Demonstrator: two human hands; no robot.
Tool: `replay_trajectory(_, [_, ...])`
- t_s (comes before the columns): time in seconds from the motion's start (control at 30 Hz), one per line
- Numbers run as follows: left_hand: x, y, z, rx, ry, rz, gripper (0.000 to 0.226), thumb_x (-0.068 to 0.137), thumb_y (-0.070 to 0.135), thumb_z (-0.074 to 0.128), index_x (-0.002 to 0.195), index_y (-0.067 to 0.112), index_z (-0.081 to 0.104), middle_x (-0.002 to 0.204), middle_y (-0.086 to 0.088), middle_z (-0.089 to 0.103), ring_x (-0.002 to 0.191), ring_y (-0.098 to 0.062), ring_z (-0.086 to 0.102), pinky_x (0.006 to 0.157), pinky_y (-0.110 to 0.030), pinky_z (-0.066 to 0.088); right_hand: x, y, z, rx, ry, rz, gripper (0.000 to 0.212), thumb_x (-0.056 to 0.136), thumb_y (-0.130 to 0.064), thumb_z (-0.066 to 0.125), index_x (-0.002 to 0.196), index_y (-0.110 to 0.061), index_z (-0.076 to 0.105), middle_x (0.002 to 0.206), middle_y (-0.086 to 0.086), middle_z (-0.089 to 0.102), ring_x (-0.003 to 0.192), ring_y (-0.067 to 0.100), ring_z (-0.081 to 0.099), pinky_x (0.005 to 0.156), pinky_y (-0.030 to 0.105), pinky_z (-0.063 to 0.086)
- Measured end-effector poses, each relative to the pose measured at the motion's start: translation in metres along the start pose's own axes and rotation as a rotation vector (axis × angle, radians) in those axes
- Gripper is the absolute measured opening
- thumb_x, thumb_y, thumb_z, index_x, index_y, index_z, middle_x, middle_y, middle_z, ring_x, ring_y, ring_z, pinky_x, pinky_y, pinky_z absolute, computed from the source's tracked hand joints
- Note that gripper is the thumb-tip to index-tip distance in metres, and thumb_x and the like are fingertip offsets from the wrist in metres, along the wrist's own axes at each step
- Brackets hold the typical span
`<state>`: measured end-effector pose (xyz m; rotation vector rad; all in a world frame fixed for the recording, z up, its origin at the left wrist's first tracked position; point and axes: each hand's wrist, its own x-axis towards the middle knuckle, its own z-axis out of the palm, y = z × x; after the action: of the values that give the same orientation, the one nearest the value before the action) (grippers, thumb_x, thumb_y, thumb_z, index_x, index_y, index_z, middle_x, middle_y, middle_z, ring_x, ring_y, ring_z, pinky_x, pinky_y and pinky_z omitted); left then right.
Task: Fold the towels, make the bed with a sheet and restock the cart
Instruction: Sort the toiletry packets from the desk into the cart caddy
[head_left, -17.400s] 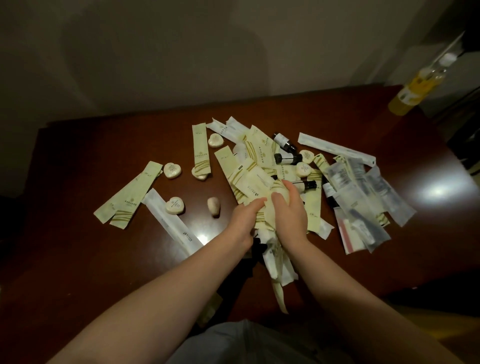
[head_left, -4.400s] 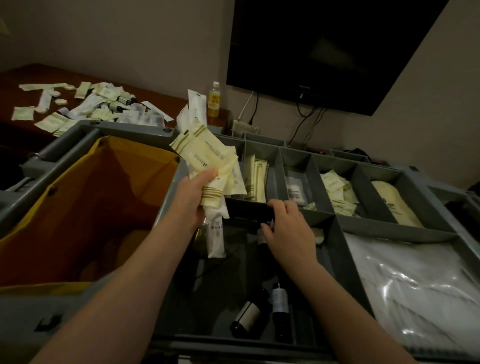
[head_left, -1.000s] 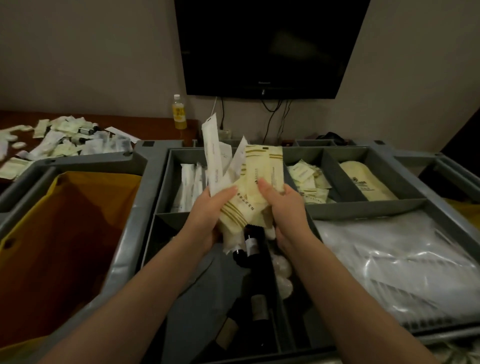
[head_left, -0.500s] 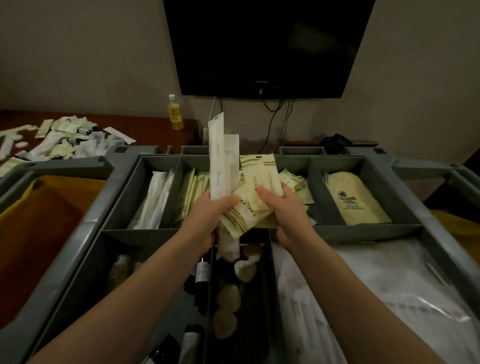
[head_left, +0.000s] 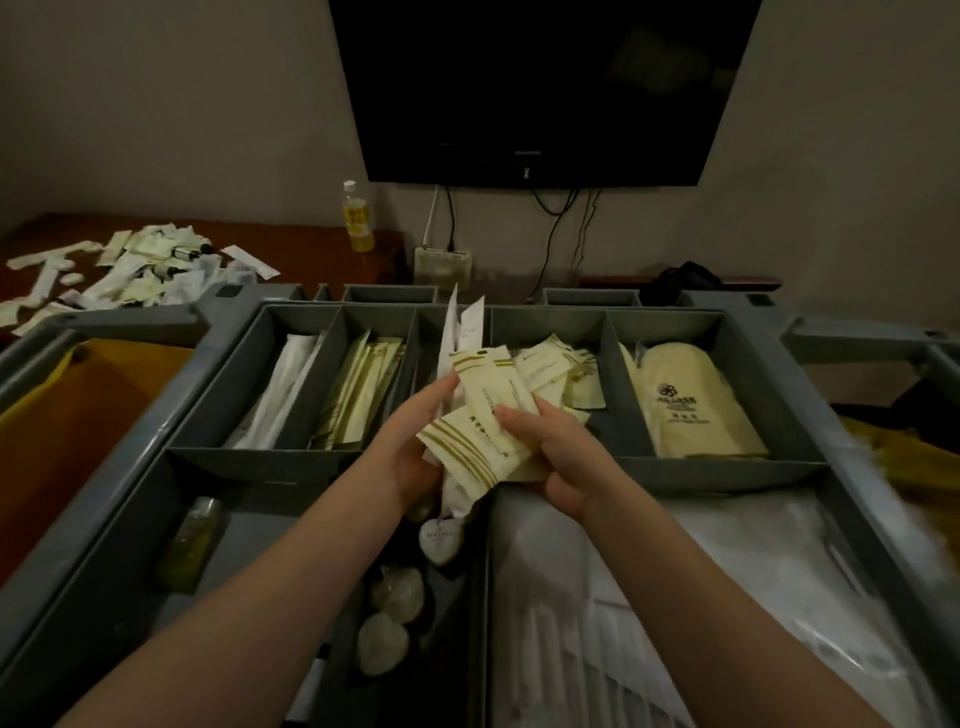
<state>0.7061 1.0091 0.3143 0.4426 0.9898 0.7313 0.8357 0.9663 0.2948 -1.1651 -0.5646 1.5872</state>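
Note:
A bundle of cream amenity packets (head_left: 480, 415) with gold stripes is held over the grey cart tray (head_left: 291, 460). My left hand (head_left: 415, 436) grips the bundle from the left, two tall white sachets sticking up from it. My right hand (head_left: 550, 452) pinches the front packets from the right. The back row of the tray holds white sachets (head_left: 283, 389), long cream packets (head_left: 361, 395), small cream packets (head_left: 566, 374) and a large cream bag (head_left: 691, 405). Heart-shaped soaps (head_left: 397, 592) and a small bottle (head_left: 192, 540) lie in the front compartments.
A yellow laundry bag (head_left: 78, 415) hangs at the cart's left. More loose packets (head_left: 130, 270) lie on the brown table behind, near a yellow drink bottle (head_left: 357, 218). A black TV (head_left: 535, 88) hangs on the wall. Clear plastic bags (head_left: 675, 597) fill the tray's right front.
The bundle has sunk a little and tilted right toward the small-packet compartment. My right hand has slid lower on the front packets; the view has dipped closer to the tray.

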Motion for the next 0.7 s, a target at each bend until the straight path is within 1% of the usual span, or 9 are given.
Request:
replay_trajectory(0.1, [-0.002, 0.001, 0.007, 0.044, 0.073, 0.001, 0.02, 0.094, 0.023, 0.055, 0.096, 0.004, 0.061, 0.082, -0.018, 0.069, 0.08, -0.03, 0.063, 0.065, -0.042, 0.049, -0.001, -0.002, -0.009, 0.054, 0.049, 0.027, 0.022, 0.088, -0.009, 0.062, 0.109, -0.014, 0.06, 0.082, 0.004, 0.074, 0.072, 0.018, 0.072, 0.058, 0.031, 0.057])
replay_trajectory(0.2, [0.0, 0.0, 0.006, 0.085, 0.149, 0.039, 0.02, 0.089, 0.012, 0.061, 0.103, -0.001, 0.06, 0.095, -0.019, 0.065, 0.087, -0.032, 0.062, 0.077, -0.046, 0.05, -0.002, -0.007, -0.016, 0.13, 0.13, 0.016, 0.016, 0.09, -0.01, 0.061, 0.105, -0.013, 0.059, 0.075, 0.004, 0.074, 0.065, 0.017, 0.071, 0.053, 0.03, 0.057])
replay_trajectory(0.23, [0.002, -0.001, 0.004, 0.123, 0.18, 0.075, 0.024, 0.087, 0.011, 0.062, 0.106, -0.003, 0.061, 0.095, -0.017, 0.065, 0.087, -0.031, 0.062, 0.079, -0.043, 0.051, -0.002, -0.01, -0.019, 0.157, 0.157, 0.004, 0.017, 0.089, -0.01, 0.062, 0.106, -0.011, 0.059, 0.078, 0.006, 0.074, 0.069, 0.019, 0.072, 0.057, 0.032, 0.059])
replay_trajectory(0.3, [0.002, -0.003, 0.001, 0.205, 0.232, 0.165, 0.028, 0.085, 0.009, 0.064, 0.111, -0.003, 0.06, 0.089, -0.014, 0.064, 0.082, -0.027, 0.061, 0.074, -0.039, 0.053, 0.003, -0.02, -0.025, 0.104, 0.24, -0.07, 0.026, 0.089, -0.012, 0.063, 0.114, -0.01, 0.058, 0.096, 0.011, 0.072, 0.086, 0.024, 0.071, 0.074, 0.04, 0.059])
replay_trajectory(0.37, [-0.001, -0.003, -0.004, 0.275, 0.255, 0.262, 0.026, 0.086, 0.008, 0.063, 0.11, -0.001, 0.059, 0.087, -0.013, 0.063, 0.08, -0.025, 0.061, 0.068, -0.037, 0.052, 0.012, -0.034, -0.033, -0.116, 0.36, -0.209, 0.035, 0.091, -0.014, 0.061, 0.125, -0.011, 0.054, 0.111, 0.009, 0.067, 0.097, 0.024, 0.067, 0.085, 0.043, 0.056])
replay_trajectory(0.47, [-0.01, 0.002, -0.017, 0.365, 0.258, 0.374, 0.032, 0.087, 0.009, 0.062, 0.117, -0.001, 0.057, 0.093, -0.012, 0.064, 0.086, -0.026, 0.061, 0.07, -0.036, 0.051, 0.029, -0.058, -0.042, -0.489, 0.466, -0.38, 0.05, 0.092, -0.019, 0.06, 0.138, -0.016, 0.04, 0.12, 0.001, 0.059, 0.1, 0.017, 0.06, 0.081, 0.033, 0.052])
replay_trajectory(0.57, [-0.024, 0.009, -0.025, 0.423, 0.208, 0.462, 0.026, 0.09, 0.009, 0.057, 0.116, 0.006, 0.054, 0.087, -0.005, 0.061, 0.076, -0.016, 0.059, 0.057, -0.025, 0.05, 0.048, -0.066, -0.051, -1.003, 0.471, -0.313, 0.065, 0.091, -0.028, 0.06, 0.146, -0.016, 0.026, 0.135, 0.011, 0.052, 0.117, 0.028, 0.053, 0.094, 0.04, 0.048])
replay_trajectory(0.63, [-0.033, 0.014, -0.029, 0.44, 0.178, 0.511, 0.022, 0.092, 0.008, 0.054, 0.113, 0.012, 0.052, 0.084, -0.002, 0.059, 0.072, -0.011, 0.056, 0.051, -0.019, 0.048, 0.054, -0.056, -0.052, -1.407, 0.527, -0.311, 0.075, 0.092, -0.036, 0.059, 0.15, -0.016, 0.017, 0.147, 0.015, 0.036, 0.133, 0.033, 0.037, 0.107, 0.043, 0.034])
replay_trajectory(0.7, [-0.039, 0.018, -0.033, 0.44, 0.157, 0.546, 0.022, 0.092, 0.006, 0.052, 0.112, 0.014, 0.051, 0.087, -0.002, 0.059, 0.077, -0.012, 0.056, 0.059, -0.022, 0.047, 0.052, -0.043, -0.043, -1.608, 0.587, -0.455, 0.069, 0.093, -0.04, 0.054, 0.15, -0.018, 0.02, 0.153, 0.011, 0.026, 0.14, 0.031, 0.024, 0.113, 0.044, 0.021])
